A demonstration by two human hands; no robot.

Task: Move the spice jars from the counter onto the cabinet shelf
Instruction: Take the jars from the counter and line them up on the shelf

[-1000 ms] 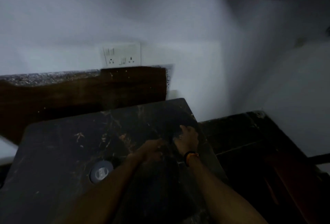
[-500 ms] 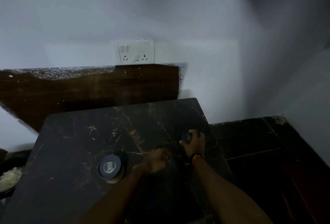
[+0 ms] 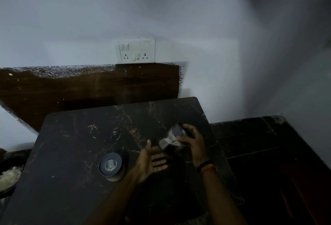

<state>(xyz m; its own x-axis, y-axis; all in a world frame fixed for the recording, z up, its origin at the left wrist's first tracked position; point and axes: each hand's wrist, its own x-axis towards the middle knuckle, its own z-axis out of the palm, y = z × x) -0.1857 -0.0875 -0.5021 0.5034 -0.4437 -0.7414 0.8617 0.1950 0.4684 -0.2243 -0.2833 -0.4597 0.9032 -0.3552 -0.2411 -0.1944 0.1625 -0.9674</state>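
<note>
A person stands over a dark marble-patterned bench (image 3: 75,153) in a dimly lit kitchen corner, the right hand (image 3: 192,141) wrapped around a small spice jar (image 3: 171,137) held tilted just above the surface, its dark lid (image 3: 179,129) turned up and towards the wall; the left hand (image 3: 152,160) lies open, palm up, just beside and below the jar, holding nothing; a second jar (image 3: 111,166) with a dark round lid stands upright on the bench, near the left wrist and apart from both hands; a switch and socket plate (image 3: 136,50) sits on the white wall above a brown backsplash panel (image 3: 89,85); no cabinet shelf is in view, so both jars have yet to be shelved; the held jar's body looks like clear glass or plastic, though the gloom makes that hard to confirm; if glass it will likely be stiff, smooth, breakable and light enough for one hand, best taken around the body below the lid rather than by the lid alone, which could twist loose; the open palm seems ready to support its base; the standing jar, squat and wide-lidded, probably calls for a grasp spanning its sides from above
</note>
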